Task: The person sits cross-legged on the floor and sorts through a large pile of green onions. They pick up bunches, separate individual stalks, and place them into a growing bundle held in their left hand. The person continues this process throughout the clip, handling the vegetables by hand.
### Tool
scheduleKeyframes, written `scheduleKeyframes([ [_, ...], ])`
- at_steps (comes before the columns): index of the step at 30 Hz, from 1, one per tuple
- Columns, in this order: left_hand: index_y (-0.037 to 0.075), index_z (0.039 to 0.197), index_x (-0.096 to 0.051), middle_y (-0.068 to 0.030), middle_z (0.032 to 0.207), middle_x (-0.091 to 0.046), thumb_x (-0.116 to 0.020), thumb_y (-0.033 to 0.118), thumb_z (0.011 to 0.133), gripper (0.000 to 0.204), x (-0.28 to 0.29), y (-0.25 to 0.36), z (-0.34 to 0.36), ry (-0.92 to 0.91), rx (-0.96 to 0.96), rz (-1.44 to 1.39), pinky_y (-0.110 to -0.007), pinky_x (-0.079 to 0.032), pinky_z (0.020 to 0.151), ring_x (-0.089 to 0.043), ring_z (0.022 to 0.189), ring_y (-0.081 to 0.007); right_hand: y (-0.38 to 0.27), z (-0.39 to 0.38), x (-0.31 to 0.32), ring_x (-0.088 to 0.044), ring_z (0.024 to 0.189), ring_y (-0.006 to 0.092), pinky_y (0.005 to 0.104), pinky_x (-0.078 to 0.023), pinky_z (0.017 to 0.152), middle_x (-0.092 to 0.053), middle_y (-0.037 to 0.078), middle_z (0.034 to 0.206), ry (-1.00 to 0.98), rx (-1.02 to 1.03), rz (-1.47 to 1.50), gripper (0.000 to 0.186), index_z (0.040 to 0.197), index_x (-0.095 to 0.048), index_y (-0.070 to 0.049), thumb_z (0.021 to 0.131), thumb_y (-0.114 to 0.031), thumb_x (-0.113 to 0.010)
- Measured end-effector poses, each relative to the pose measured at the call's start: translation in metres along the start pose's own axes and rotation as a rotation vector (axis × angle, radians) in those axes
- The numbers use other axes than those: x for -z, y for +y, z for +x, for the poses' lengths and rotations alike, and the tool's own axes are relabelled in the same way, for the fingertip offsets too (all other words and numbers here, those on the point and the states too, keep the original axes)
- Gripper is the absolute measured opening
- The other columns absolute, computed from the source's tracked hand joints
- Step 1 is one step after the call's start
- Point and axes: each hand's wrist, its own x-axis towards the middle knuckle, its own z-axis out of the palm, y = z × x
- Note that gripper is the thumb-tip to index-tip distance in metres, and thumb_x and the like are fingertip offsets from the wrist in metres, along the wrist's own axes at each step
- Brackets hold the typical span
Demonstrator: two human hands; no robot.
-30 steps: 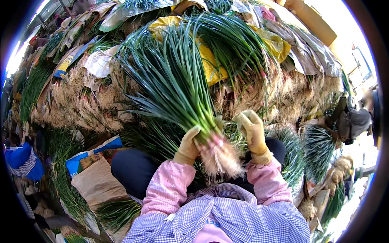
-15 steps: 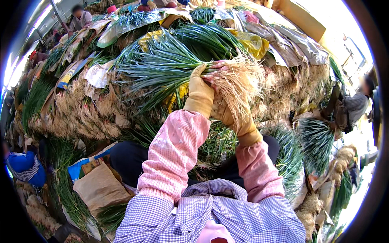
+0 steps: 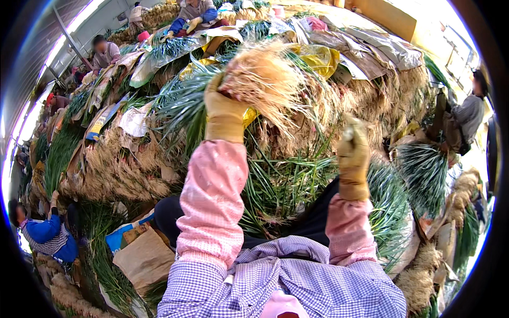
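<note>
My left hand (image 3: 224, 108), in a tan work glove, is closed round a thick bunch of spring onions (image 3: 263, 79). Pale, stringy roots fan out to the right of the grip, with pinkish stem ends at their base; the green leaves spread to the left. Well apart from the bunch, my right hand (image 3: 353, 159) is raised on the right in a matching glove. Its fingers are curled in and slightly blurred, so anything inside them cannot be made out. Loose green leaves (image 3: 289, 183) lie below and between my hands, in front of my lap.
A long heap of root-out spring onions (image 3: 116, 169) stretches across ahead, partly covered by sacks (image 3: 382, 50). A brown paper sack (image 3: 143, 259) lies left of my legs. Onion bunches (image 3: 421, 172) stand at right. People work at far left (image 3: 47, 233), right (image 3: 469, 119) and back (image 3: 196, 16).
My right hand has left the bunch and moved right and down. My left hand has carried the bunch left, its roots now higher. The whole view has shifted slightly.
</note>
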Motion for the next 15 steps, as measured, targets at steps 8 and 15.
scheduleKeyframes([
  [8, 0.001, 0.095, -0.062, -0.0118, 0.092, -0.065, -0.05, 0.024, 0.086, 0.027, -0.073, 0.174, -0.165, -0.356, -0.529, 0.564, -0.035, -0.053, 0.07, -0.062, 0.078, -0.0212, 0.069, -0.046, -0.018, -0.047, 0.067, 0.0052, 0.0156, -0.038, 0.059, -0.051, -0.003, 0.08, -0.474, -0.137, -0.313, 0.023, 0.108, -0.062, -0.002, 0.091, -0.008, -0.047],
  [15, -0.001, 0.097, -0.063, -0.0127, 0.089, -0.067, -0.053, 0.027, 0.086, 0.031, -0.016, 0.239, -0.346, -0.066, -1.035, 1.056, -0.032, -0.054, 0.065, -0.064, 0.071, -0.0213, 0.119, -0.085, -0.043, -0.053, 0.078, 0.0058, 0.0174, -0.04, 0.066, -0.063, 0.002, 0.1, -0.763, -0.4, -0.394, 0.028, 0.113, -0.061, -0.001, 0.089, -0.007, -0.048],
])
